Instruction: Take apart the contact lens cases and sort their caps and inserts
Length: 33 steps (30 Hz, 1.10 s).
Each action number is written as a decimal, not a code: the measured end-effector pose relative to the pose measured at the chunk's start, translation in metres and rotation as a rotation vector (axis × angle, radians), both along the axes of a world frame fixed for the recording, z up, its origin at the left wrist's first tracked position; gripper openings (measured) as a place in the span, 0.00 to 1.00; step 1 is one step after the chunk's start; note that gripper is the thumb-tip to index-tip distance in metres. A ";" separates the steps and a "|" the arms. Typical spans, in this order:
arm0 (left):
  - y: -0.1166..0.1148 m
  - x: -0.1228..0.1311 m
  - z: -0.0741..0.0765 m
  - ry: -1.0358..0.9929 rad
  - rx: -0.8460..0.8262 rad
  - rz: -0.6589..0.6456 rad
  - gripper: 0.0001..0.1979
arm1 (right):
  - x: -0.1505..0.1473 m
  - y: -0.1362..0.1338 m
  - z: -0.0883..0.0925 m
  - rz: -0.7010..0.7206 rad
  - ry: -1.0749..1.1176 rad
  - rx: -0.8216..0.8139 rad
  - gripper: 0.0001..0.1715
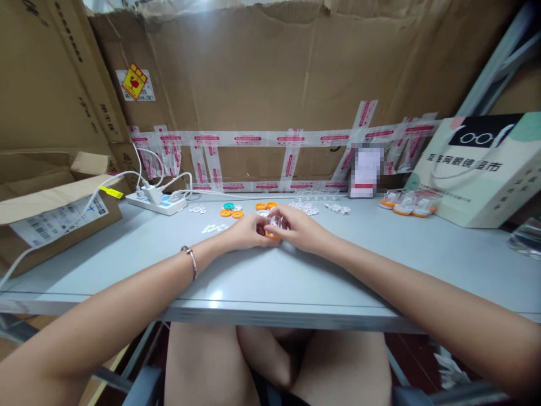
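Your clear container (276, 220) is smooth plastic. Your table (296, 279) is smooth and glossy, your bracelet (194, 263) polished metal, the cardboard panel (253, 79) matt.

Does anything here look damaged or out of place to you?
The cardboard at the back of the table looks battered: its top is ragged and torn, and tape crisscrosses its lower part. The orange piece between the left hand and right hand is partly hidden; I can't judge it.

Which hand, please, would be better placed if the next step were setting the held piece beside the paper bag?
Probably the right hand: the paper bag stands on its side, while the left hand would have to reach across. Both touch the held piece.
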<state>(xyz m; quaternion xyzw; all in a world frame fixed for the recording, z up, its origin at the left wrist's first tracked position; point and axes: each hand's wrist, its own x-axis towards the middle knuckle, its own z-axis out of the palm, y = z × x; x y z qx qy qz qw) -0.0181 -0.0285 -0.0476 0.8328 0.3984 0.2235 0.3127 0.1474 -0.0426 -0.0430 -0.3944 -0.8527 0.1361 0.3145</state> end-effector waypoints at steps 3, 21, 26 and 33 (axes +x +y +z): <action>-0.002 0.000 0.001 0.023 -0.008 0.054 0.17 | 0.008 0.005 0.012 -0.026 0.231 0.013 0.16; 0.001 -0.001 -0.002 0.023 -0.035 0.093 0.21 | 0.041 0.162 0.004 -0.610 -0.311 0.024 0.20; 0.002 -0.002 -0.003 -0.003 -0.030 0.069 0.21 | 0.046 0.164 -0.004 -0.615 -0.381 0.028 0.20; 0.002 -0.002 -0.004 0.003 -0.028 0.080 0.21 | 0.053 0.164 -0.010 -0.591 -0.416 0.048 0.35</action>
